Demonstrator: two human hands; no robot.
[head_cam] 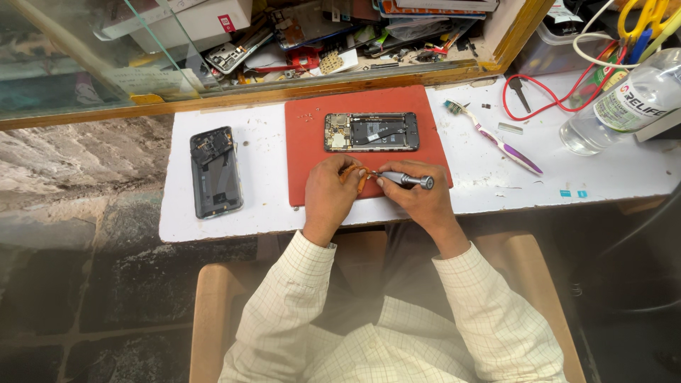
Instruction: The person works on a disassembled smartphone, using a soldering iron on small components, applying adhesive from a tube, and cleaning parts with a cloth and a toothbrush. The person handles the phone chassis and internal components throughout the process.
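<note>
An opened phone (371, 132) with its insides exposed lies on a red work mat (312, 156) on the white table. Near the mat's front edge my right hand (418, 197) grips a small silver screwdriver (406, 179), its tip pointing left. My left hand (332, 191) pinches a small orange part (360, 181) at the screwdriver's tip. Both hands sit just in front of the phone, apart from it.
A dark phone back cover (215, 172) lies left of the mat. A purple-and-white toothbrush (496, 138), a red cable (546, 103) and a clear bottle (624, 103) are at the right. A glass case (234, 50) of cluttered parts stands behind.
</note>
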